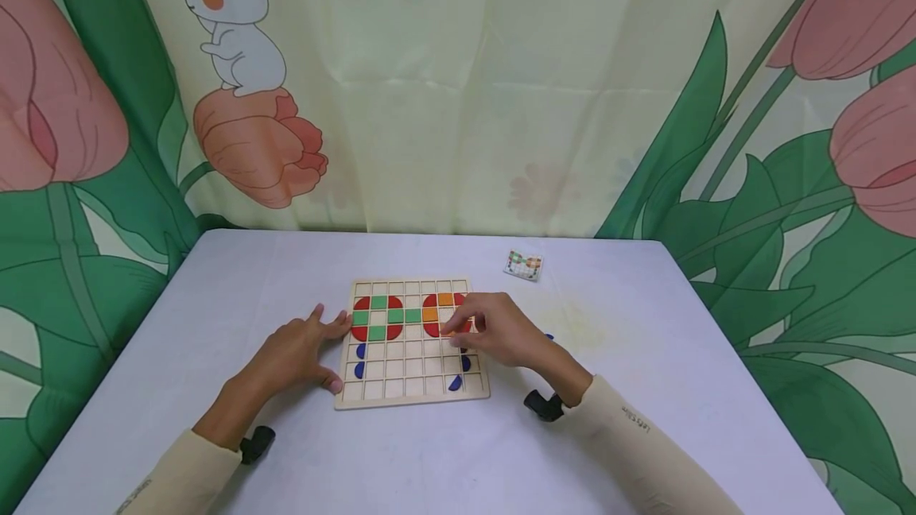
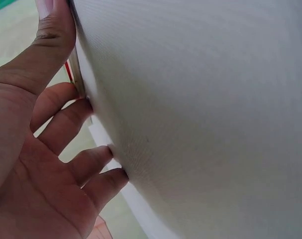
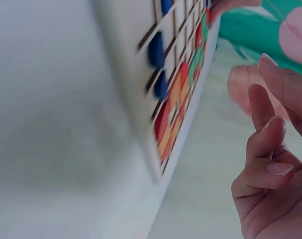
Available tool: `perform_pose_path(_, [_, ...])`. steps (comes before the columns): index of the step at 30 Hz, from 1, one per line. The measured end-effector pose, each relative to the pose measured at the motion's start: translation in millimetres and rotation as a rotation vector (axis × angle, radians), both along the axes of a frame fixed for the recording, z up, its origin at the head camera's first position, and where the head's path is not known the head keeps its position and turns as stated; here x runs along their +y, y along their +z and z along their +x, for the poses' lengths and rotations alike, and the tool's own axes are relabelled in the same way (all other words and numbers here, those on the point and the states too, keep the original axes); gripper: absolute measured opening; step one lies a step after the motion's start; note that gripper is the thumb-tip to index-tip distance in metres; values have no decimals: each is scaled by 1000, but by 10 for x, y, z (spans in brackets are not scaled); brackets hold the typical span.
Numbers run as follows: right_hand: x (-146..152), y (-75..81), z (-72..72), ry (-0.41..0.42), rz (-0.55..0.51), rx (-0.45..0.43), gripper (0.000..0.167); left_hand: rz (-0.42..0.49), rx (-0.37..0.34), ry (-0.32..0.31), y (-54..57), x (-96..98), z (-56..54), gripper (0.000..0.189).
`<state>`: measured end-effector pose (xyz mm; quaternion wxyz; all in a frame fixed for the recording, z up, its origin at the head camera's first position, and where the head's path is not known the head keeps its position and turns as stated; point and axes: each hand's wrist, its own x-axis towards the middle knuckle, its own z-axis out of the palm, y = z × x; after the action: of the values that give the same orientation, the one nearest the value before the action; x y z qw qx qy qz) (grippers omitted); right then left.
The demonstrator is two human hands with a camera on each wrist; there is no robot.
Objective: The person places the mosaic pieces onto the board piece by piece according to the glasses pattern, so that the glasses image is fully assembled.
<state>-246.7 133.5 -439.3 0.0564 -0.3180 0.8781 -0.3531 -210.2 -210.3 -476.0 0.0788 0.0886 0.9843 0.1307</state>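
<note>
A wooden grid board (image 1: 404, 388) lies on the table, with red rounded pieces (image 1: 394, 332), green squares (image 1: 377, 333) and orange squares (image 1: 445, 299) in its upper rows. Dark blue rounded pieces (image 1: 359, 370) sit lower down at both sides. My left hand (image 1: 289, 352) touches the board's left edge, thumb near the lower corner and fingers spread. Over the board's right side is my right hand (image 1: 497, 328), fingers bent and fingertips close above the orange and red pieces. Its fingers (image 3: 267, 137) show no piece between them in the right wrist view.
A small printed card (image 1: 523, 265) lies beyond the board's upper right corner. Part of a blue piece (image 1: 549, 336) shows on the table behind the right wrist. A curtain with tulips and a rabbit (image 1: 243, 22) hangs behind the white-covered table (image 1: 401, 459).
</note>
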Motion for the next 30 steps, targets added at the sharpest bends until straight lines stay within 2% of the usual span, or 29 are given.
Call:
perform_pose_path(11, [589,-101,-10,-213,53,-59,19,-3,6,7,14,15,9,118])
perform_pose_path(17, [865,-123,-27,-285,85,-49,22,3,12,1,4,9,16,117])
perform_pose_path(24, [1170,-213,-59,-307,48,8,21,3,4,9,-4,6,13,117])
perform_pose_path(30, [1281,-275,-93,-414,126,-53,13,4,7,4,1,3,9,118])
